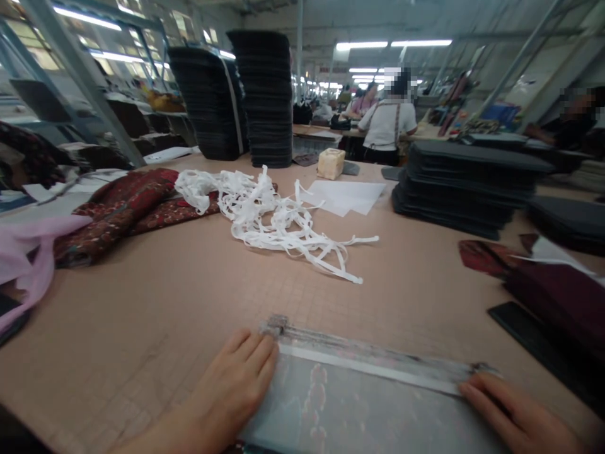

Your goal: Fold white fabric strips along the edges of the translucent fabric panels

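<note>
Both of my hands lie flat and open on a clear zippered pouch [359, 403], gripping nothing. My left hand [236, 384] presses palm-down on the pouch's left end, fingers together and pointing away from me, fingertips just short of the zipper pull. My right hand [515, 416] rests on the pouch's right end, fingers stretched leftward along the zipper strip. The pouch lies flat at the near edge of a wide tan table [155, 315], directly in front of me.

Beyond the pouch, near mid-table, sits a loose tangle of white straps [269, 214], and just behind that a sheet of white paper [350, 195]. Left of the straps lies a heap of dark red patterned fabric [127, 208], with pink cloth [28, 252] at the table's left edge. Right of the pouch are more dark red pieces [558, 290], and further back a low stack of dark panels [467, 183]. Two tall dark stacks [241, 94] stand at the far end. Past them, a person in a white top [387, 123] stands under long ceiling lights in a big workshop.
</note>
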The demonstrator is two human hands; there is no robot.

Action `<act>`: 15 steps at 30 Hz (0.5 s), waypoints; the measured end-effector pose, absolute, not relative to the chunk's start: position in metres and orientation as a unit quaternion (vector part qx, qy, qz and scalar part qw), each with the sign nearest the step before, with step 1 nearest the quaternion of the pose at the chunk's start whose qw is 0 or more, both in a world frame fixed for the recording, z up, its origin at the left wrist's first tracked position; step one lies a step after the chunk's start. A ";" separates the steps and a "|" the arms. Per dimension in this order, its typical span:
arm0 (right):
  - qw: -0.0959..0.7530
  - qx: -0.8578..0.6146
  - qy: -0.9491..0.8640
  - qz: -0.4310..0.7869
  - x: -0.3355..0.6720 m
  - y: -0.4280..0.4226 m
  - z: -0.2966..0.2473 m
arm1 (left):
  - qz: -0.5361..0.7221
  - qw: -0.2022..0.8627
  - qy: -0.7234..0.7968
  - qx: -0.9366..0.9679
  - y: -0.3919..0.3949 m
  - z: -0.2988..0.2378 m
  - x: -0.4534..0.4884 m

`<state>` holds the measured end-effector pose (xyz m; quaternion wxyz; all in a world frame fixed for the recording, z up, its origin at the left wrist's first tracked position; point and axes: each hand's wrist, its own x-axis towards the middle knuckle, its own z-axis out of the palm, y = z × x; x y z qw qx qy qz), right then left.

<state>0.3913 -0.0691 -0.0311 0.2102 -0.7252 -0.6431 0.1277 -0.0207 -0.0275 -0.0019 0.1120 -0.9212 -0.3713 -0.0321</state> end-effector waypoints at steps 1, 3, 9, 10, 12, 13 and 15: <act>0.188 -0.721 -0.652 0.141 0.387 -0.069 -0.026 | -0.025 0.125 -0.363 -0.923 -0.028 -0.003 -0.021; 0.151 -0.713 -0.664 0.166 0.380 -0.069 -0.016 | -0.010 0.135 -0.354 -0.925 -0.029 -0.005 -0.021; 0.130 -0.719 -0.659 0.180 0.369 -0.070 -0.004 | -0.012 0.126 -0.303 -0.944 -0.020 -0.001 -0.011; 0.132 -0.719 -0.659 0.177 0.368 -0.070 -0.004 | -0.019 0.126 -0.285 -0.950 -0.019 -0.001 -0.008; 0.139 -0.717 -0.662 0.170 0.366 -0.070 -0.003 | -0.021 0.128 -0.260 -0.957 -0.017 0.000 -0.001; 0.143 -0.715 -0.664 0.166 0.365 -0.070 -0.002 | -0.014 0.125 -0.258 -0.958 -0.016 0.000 0.002; 0.149 -0.714 -0.665 0.160 0.363 -0.070 -0.001 | 0.007 0.110 -0.266 -0.958 -0.016 0.000 0.008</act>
